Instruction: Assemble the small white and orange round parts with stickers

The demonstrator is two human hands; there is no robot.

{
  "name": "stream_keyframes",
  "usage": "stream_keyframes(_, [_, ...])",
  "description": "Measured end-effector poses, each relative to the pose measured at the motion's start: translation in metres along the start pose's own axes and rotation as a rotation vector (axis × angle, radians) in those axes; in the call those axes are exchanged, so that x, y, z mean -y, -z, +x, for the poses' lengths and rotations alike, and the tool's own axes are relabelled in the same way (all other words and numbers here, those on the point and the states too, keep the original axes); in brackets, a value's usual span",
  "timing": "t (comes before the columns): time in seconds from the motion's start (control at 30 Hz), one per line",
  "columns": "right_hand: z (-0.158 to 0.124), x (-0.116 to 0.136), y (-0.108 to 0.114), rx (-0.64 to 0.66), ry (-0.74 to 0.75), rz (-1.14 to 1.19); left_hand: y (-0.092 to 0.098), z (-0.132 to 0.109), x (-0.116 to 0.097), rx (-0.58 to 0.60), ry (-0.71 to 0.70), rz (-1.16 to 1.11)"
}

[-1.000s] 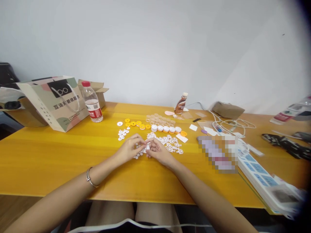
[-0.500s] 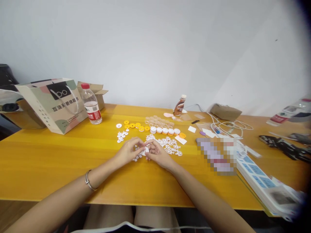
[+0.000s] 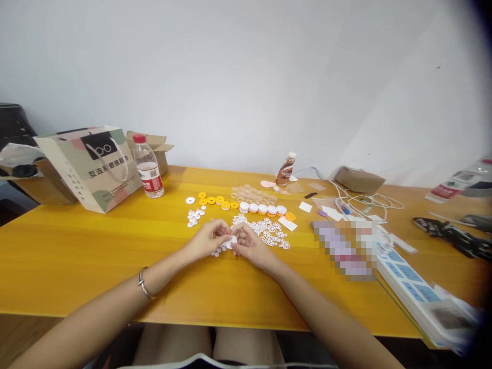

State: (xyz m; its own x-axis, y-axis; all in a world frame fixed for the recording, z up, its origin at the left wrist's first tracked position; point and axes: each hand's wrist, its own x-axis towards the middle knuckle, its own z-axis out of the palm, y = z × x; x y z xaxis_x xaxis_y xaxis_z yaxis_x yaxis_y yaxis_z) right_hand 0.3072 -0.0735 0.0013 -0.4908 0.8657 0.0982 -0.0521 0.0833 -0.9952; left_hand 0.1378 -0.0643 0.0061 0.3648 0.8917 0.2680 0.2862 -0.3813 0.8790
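Between the fingertips of my left hand (image 3: 208,239) and my right hand (image 3: 249,247) is a small white plastic disc (image 3: 232,242). Both hands pinch it, and its details are partly covered by the fingers. Under and beside my left fingers lie several small white round pieces (image 3: 217,252). White openwork pieces (image 3: 269,238) are heaped just beyond my right hand. Further left sits a cluster of small white knob-like parts (image 3: 195,217). Behind these runs a line of yellow discs (image 3: 211,201) and white round stacks (image 3: 253,208), with clear rings (image 3: 253,195) behind them.
A paper bag (image 3: 103,177) and a red-capped water bottle (image 3: 151,174) stand at the left. At the back is a brown drink bottle (image 3: 285,170). White cables (image 3: 340,197), a power strip (image 3: 413,284) and a blurred-out purple object (image 3: 342,248) occupy the right.
The view has shifted slightly, moving the table's contents a little right in the picture. Both hands stay together at the white disc, with only small finger movement.
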Motion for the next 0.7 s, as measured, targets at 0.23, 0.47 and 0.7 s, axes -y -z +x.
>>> stream_keyframes(0.23, [0.000, 0.003, 0.003, 0.059, 0.007, 0.106, 0.007, 0.001, -0.008, -0.020, 0.032, -0.098])
stream_keyframes(0.47, [-0.001, 0.004, 0.004, 0.046, -0.017, 0.142, 0.008, 0.000, -0.010, -0.025, 0.047, -0.086])
stream_keyframes(0.7, [-0.004, 0.009, 0.004, 0.089, -0.039, 0.116, 0.016, 0.012, -0.001, -0.137, -0.022, 0.035])
